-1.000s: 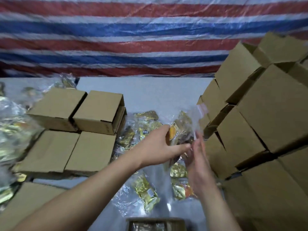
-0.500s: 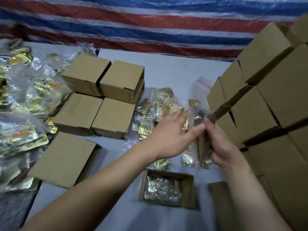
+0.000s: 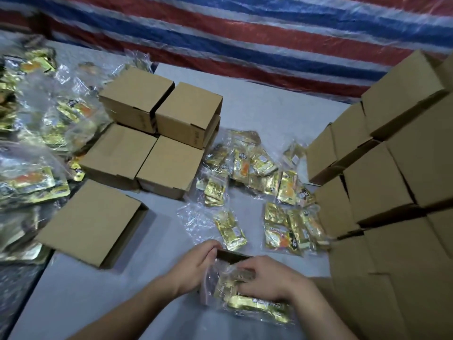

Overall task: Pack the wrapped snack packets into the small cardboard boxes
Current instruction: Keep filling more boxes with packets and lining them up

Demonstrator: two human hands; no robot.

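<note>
Both hands are down low on the grey table (image 3: 269, 114), over a small open box (image 3: 231, 256). Only the dark back edge of this box shows; the rest is hidden under the hands. A clear bag of gold snack packets (image 3: 245, 295) lies on top of the box and sticks out toward the person. The left hand (image 3: 196, 268) curls its fingers round the left side of the bag and box. The right hand (image 3: 267, 278) lies on top of the bag with bent fingers that press on it; I cannot tell if they pinch it.

More gold packets (image 3: 269, 182) lie loose just behind the box. A pile of bagged packets (image 3: 34, 153) sits far left. Five closed boxes (image 3: 147, 133) stand in the middle. A tall stack of boxes (image 3: 392, 168) is on the right. A striped sheet (image 3: 245, 33) hangs behind
</note>
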